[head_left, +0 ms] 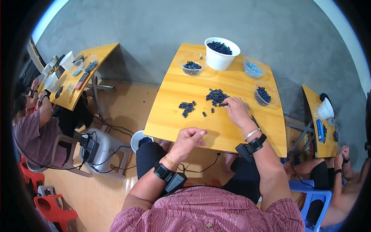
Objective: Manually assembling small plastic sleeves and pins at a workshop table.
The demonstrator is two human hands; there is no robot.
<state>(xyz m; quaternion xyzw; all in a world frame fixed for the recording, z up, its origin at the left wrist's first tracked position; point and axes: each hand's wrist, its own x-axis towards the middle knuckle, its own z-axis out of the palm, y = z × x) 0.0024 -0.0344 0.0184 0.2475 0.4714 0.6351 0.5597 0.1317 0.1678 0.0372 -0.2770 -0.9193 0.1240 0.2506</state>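
My right hand (236,110) reaches over the wooden table (170,125), its fingertips pinched at the right edge of a pile of small black plastic parts (215,96). One of these parts appears to be between the fingers. My left hand (188,141) is at the table's front edge, thumb and fingers closed together; whatever they hold is too small or hidden to name. A smaller group of black parts (186,109) lies to the left of the pile. Two single black parts lie in front of it. A dark slim tool (254,120), partly hidden, lies beside my right wrist.
On the table stand a white tub (219,60) of black parts and clear bowls with black rings (192,67), bluish small pieces (253,70) and black parts (264,95). A white bucket (136,142) is below left. People sit at side tables; cables cross the floor.
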